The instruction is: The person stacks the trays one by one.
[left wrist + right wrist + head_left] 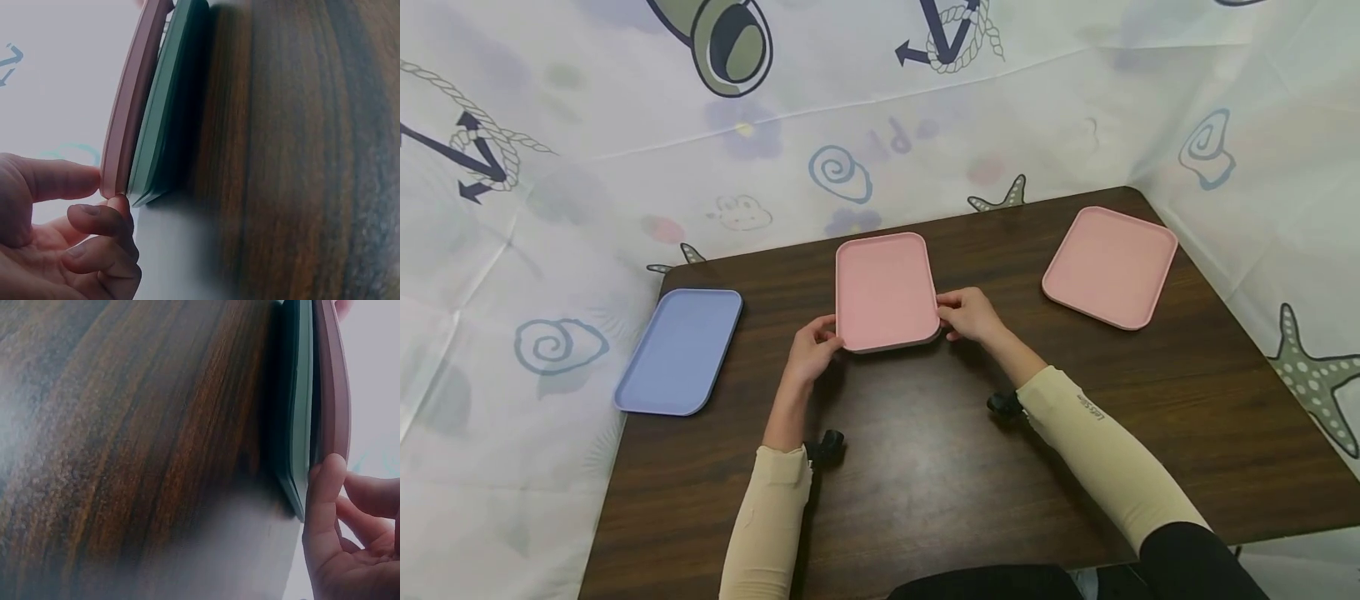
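A pink tray (886, 292) is at the middle of the table's far half, gripped from both sides. My left hand (812, 348) pinches its near left corner between thumb and fingers. On the right edge, close to the near corner, my right hand (972, 315) pinches it too. Directly beneath lies a green tray (156, 119), seen edge-on in both wrist views. A narrow gap shows between the two rims, and the fingertips sit at the pink one. From above, the pink tray hides nearly all of the green one.
At the left of the dark wooden table (917, 483) lies a blue tray (681, 350). Another pink tray (1111, 267) lies at the far right, turned at an angle. A patterned white sheet (910, 158) hangs behind and beside the table.
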The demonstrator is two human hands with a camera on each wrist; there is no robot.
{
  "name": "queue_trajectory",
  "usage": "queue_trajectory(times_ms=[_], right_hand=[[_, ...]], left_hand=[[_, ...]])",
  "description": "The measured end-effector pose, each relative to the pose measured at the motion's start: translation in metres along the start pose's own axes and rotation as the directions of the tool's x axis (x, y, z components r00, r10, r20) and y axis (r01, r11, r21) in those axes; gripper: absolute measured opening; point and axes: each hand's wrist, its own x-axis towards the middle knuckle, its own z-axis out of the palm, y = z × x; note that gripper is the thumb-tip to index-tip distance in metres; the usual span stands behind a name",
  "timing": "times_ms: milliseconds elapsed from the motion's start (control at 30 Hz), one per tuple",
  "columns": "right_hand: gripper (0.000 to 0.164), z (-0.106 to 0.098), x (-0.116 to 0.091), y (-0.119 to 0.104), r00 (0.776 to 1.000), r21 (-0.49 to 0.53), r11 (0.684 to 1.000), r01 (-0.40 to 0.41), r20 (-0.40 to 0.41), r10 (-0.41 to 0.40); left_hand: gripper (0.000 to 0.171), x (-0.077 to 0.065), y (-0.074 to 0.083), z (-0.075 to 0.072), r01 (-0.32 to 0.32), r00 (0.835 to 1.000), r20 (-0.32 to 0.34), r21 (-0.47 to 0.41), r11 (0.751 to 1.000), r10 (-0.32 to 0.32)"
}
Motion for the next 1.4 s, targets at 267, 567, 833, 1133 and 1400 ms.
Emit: queue_trajectory(times_ms=[267, 567, 833, 1133, 1400], right_hand=[[0.037, -0.001, 0.001, -0.002, 1.000, -0.048, 0.999, -0.004, -0.006, 0.004], [0.040, -0.003, 0.001, -0.002, 1.000, -0.073, 0.997, -0.012, 0.009, 0.012], [0.043, -0.004, 0.002, 0.001, 0.999, -0.062, 0.998, 0.002, 0.050, 0.001], [0.043, -0.005, -0.004, 0.001, 0.997, -0.032, 0.999, 0.007, 0.071, -0.005], [0.044, -0.019, -0.020, 0.005, 0.993, 0.009, 1.000, 0.016, 0.119, -0.017]], left_hand=[[0.045, 0.000, 0.001, 0.003, 0.005, 1.000, -0.009, 0.039, 0.999, -0.004], [0.047, -0.002, 0.005, 0.006, -0.021, 1.000, -0.017, 0.118, 0.993, 0.023], [0.050, -0.004, 0.005, 0.007, -0.018, 1.000, 0.003, 0.114, 0.993, 0.018], [0.049, -0.011, 0.002, 0.005, 0.002, 0.999, 0.033, 0.085, 0.996, -0.005], [0.049, -0.030, 0.006, 0.005, -0.032, 0.998, 0.055, 0.127, 0.991, 0.025]])
